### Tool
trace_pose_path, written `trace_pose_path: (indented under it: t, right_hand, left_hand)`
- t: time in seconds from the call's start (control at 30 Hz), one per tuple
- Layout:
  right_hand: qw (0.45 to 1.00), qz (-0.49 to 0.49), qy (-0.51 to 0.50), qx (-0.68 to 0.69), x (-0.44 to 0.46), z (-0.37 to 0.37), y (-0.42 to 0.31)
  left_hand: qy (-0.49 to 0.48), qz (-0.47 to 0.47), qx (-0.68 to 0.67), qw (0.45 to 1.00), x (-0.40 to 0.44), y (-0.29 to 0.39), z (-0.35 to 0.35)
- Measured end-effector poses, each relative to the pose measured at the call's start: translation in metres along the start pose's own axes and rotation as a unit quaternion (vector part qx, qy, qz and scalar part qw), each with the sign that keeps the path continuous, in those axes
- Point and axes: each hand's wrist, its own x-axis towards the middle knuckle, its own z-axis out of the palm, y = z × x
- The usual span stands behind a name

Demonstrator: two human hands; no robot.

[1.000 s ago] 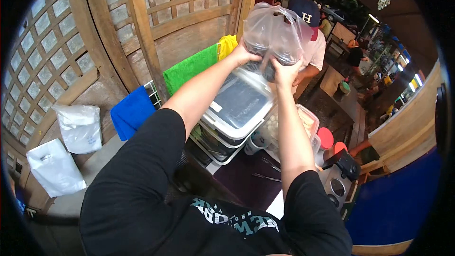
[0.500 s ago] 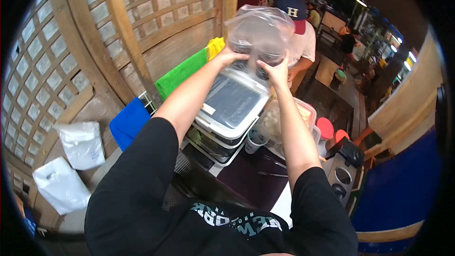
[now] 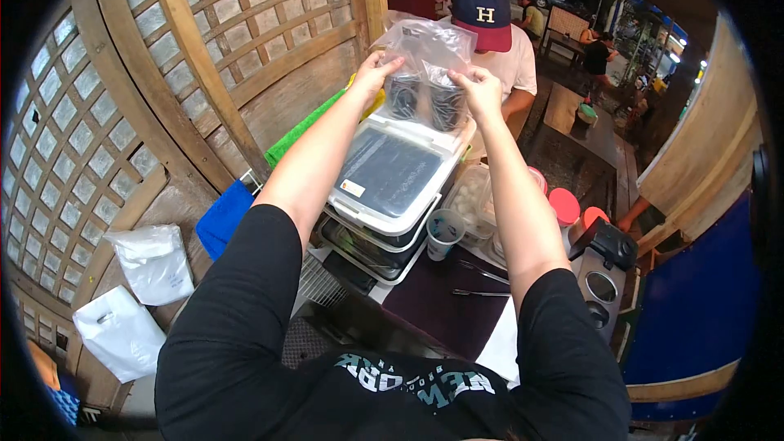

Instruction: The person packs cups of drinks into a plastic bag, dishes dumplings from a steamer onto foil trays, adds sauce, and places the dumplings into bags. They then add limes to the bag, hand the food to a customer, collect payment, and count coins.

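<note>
You have a clear, filmy plastic bag [image 3: 437, 41] held up by its upper part in both hands, with two rounded, dark-filled containers [image 3: 445, 104] side by side low in it. Your arms reach well forward, and the bag is over the far end of the top bin [image 3: 390, 173], the one with a white-rimmed lid and a dark middle; whether its base rests on that lid you cannot tell from here. Your left hand [image 3: 372, 75] is nearly closed, thumb and fingers pinching the film at the bag's left side. Your right hand [image 3: 482, 91] is closed about as far at the right side, thumb turned inward on the plastic. The step in hand looks like handling the bag at its top, and any move from here seems to call for an even pull from both sides, so that the containers stay upright and the thin film does not slip or tear. Beyond the bag sits a person in a navy cap with a red brim [image 3: 485, 18], close behind it. Nearer you, a printed plastic cup [image 3: 444, 233] stands just beside the stacked bins, and metal tongs [image 3: 480, 292] lie on a dark purple mat [image 3: 441, 310] on the table [image 3: 500, 353]. To the right of the cup is a clear tub of pale round pieces [image 3: 467, 198], with red round lids [image 3: 563, 206] farther right.
</note>
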Motion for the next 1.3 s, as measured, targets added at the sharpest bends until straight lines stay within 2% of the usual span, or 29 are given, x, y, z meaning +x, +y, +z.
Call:
trace_pose_path:
  t: [0.07, 0.17, 0.3, 0.4, 0.47, 0.5, 0.53, 0.57, 0.6, 0.63, 0.67, 0.7, 0.73, 0.77, 0.8, 0.83, 0.87, 0.9, 0.93, 0.97, 1.0, 1.07, 1.13, 1.2, 1.23, 1.27, 1.3]
  right_hand:
    - [0.996, 0.063, -0.036, 0.043, 0.002, -0.003, -0.014]
    - [0.992, 0.071, -0.065, 0.081, 0.005, -0.006, -0.016]
    - [0.985, -0.047, 0.054, 0.158, -0.018, -0.013, -0.024]
    - [0.983, 0.011, 0.062, 0.173, -0.050, -0.051, -0.050]
    - [0.954, 0.075, 0.068, 0.281, -0.081, -0.078, -0.066]
    - [0.943, 0.068, 0.068, 0.320, -0.097, -0.090, -0.067]
    - [0.935, 0.086, 0.078, 0.336, -0.115, -0.102, -0.065]
    - [0.925, 0.090, 0.088, 0.358, -0.138, -0.111, -0.060]
    - [0.923, 0.114, 0.110, 0.350, -0.166, -0.119, -0.063]
    - [0.913, 0.142, 0.109, 0.366, -0.198, -0.127, -0.058]
    - [0.907, 0.166, 0.116, 0.369, -0.232, -0.130, -0.056]
    - [0.902, 0.205, 0.166, 0.343, -0.269, -0.126, -0.062]
    - [0.904, 0.237, 0.155, 0.322, -0.307, -0.124, -0.064]
    - [0.900, 0.290, 0.127, 0.299, -0.344, -0.123, -0.058]
    - [0.894, 0.342, 0.105, 0.269, -0.378, -0.119, -0.057]
    - [0.892, 0.389, 0.079, 0.218, -0.411, -0.114, -0.058]
    - [0.909, 0.383, 0.003, 0.163, -0.447, -0.113, -0.040]
    - [0.931, 0.351, -0.093, 0.041, -0.469, -0.113, -0.049]
    - [0.925, 0.320, -0.191, -0.078, -0.491, -0.113, -0.062]
    - [0.881, 0.249, -0.328, -0.232, -0.504, -0.119, -0.079]
    - [0.804, 0.183, -0.440, -0.355, -0.525, -0.124, -0.088]
    - [0.665, 0.358, -0.523, -0.395, -0.583, -0.134, -0.072]
    - [0.752, 0.468, -0.361, -0.292, -0.657, -0.159, -0.055]
    - [0.823, 0.535, -0.106, -0.158, -0.748, -0.187, -0.047]
    - [0.801, 0.534, -0.049, -0.265, -0.793, -0.200, -0.060]
    - [0.715, 0.552, -0.065, -0.423, -0.849, -0.213, -0.072]
    - [0.585, 0.643, -0.197, -0.454, -0.894, -0.231, -0.086]
  left_hand:
    - [-0.026, 0.020, -0.007, 0.999, 0.009, -0.009, -0.004]
    - [0.095, 0.021, 0.031, 0.995, -0.011, 0.009, 0.006]
    - [0.151, 0.009, -0.032, 0.988, -0.037, 0.030, 0.004]
    - [0.135, 0.066, -0.053, 0.987, -0.100, 0.064, 0.005]
    - [0.083, 0.087, -0.045, 0.992, -0.160, 0.077, 0.006]
    - [0.044, 0.112, -0.029, 0.992, -0.197, 0.076, 0.009]
    - [-0.003, 0.121, 0.080, 0.989, -0.239, 0.076, 0.010]
    - [-0.067, 0.143, 0.135, 0.978, -0.280, 0.071, 0.012]
    - [-0.132, 0.007, 0.074, 0.988, -0.329, 0.061, 0.013]
    - [-0.257, 0.097, 0.183, 0.944, -0.355, 0.058, 0.010]
    - [-0.348, 0.089, 0.230, 0.905, -0.384, 0.048, 0.006]
    - [-0.354, 0.021, 0.200, 0.913, -0.418, 0.014, -0.006]
    - [-0.284, -0.161, 0.198, 0.924, -0.452, -0.014, -0.018]
    - [-0.158, -0.282, 0.130, 0.938, -0.481, -0.032, -0.021]
    - [-0.114, -0.382, 0.068, 0.915, -0.512, -0.086, -0.044]
    - [-0.185, -0.454, -0.052, 0.870, -0.528, -0.107, -0.059]
    - [-0.257, -0.393, -0.054, 0.882, -0.534, -0.139, -0.073]
    - [-0.319, -0.326, -0.060, 0.888, -0.539, -0.172, -0.087]
    - [-0.350, -0.266, -0.044, 0.897, -0.545, -0.183, -0.090]
    - [-0.356, -0.213, 0.058, 0.908, -0.539, -0.179, -0.088]
    - [-0.365, -0.152, 0.157, 0.905, -0.527, -0.173, -0.082]
    - [-0.317, -0.077, 0.314, 0.892, -0.509, -0.145, -0.058]
    - [-0.308, -0.013, 0.320, 0.896, -0.498, -0.172, -0.049]
    - [-0.317, 0.033, 0.319, 0.892, -0.504, -0.171, -0.023]
    - [-0.331, 0.031, 0.313, 0.890, -0.512, -0.163, -0.008]
    - [-0.338, 0.014, 0.279, 0.899, -0.524, -0.164, 0.003]
    - [-0.360, -0.008, 0.211, 0.909, -0.536, -0.157, 0.011]
